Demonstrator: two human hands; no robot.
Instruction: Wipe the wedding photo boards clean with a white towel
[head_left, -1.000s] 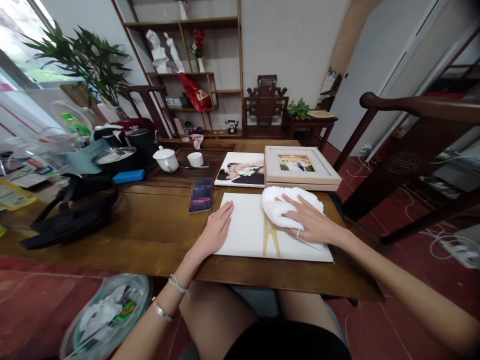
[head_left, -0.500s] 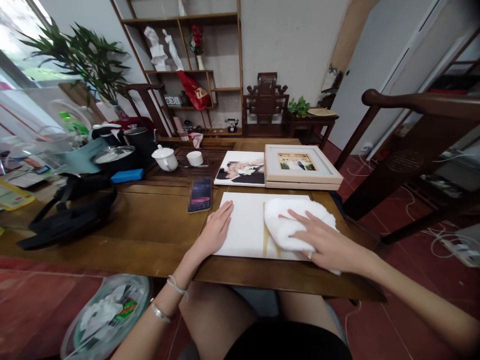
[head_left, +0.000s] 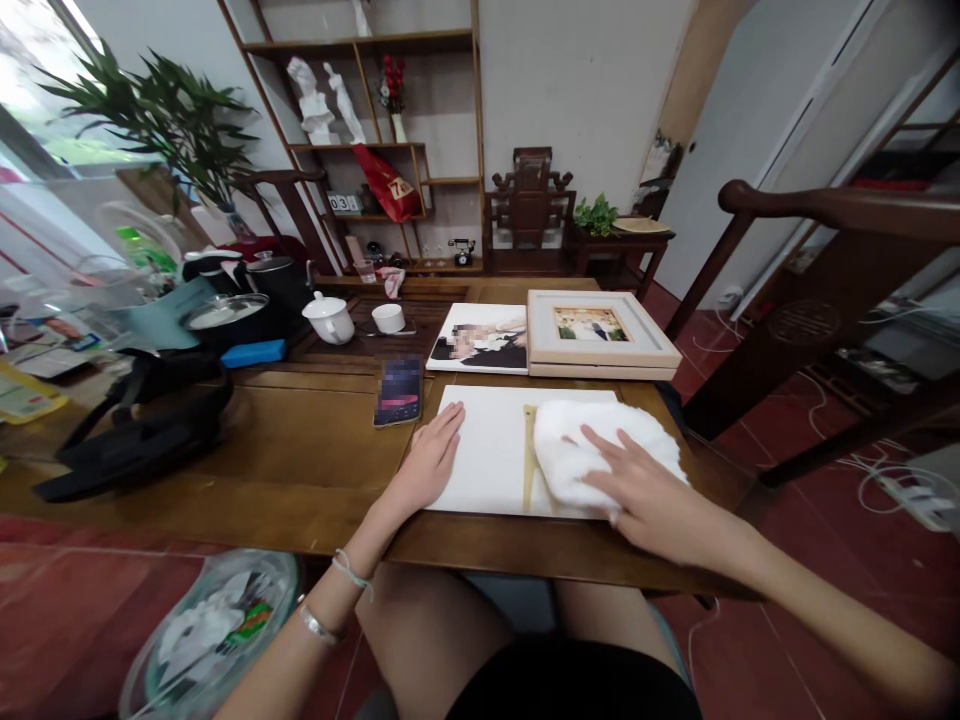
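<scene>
A flat white panel [head_left: 487, 455] lies on the wooden table in front of me, with a yellowish strip [head_left: 529, 462] running across its face. My left hand [head_left: 433, 455] rests flat on the panel's left edge, fingers stretched out and holding nothing. On the right part of the panel is a bunched white cloth [head_left: 562, 470]. My right hand [head_left: 645, 490] grips and presses this cloth from above, fingers partly spread and sunk into it. The cloth hides the panel's right side.
Behind the panel lie a photo print [head_left: 480, 340] and a framed picture [head_left: 600, 335]. A phone [head_left: 399, 390] is to the left, beyond it a lidded white cup [head_left: 328, 318], a small white bowl [head_left: 388, 319] and a black strapped item [head_left: 135, 425]. A waste bin [head_left: 281, 590] stands below.
My right hand and the cloth have slid slightly to the right, baring more of the yellowish strip. My left hand stays in place on the panel.
</scene>
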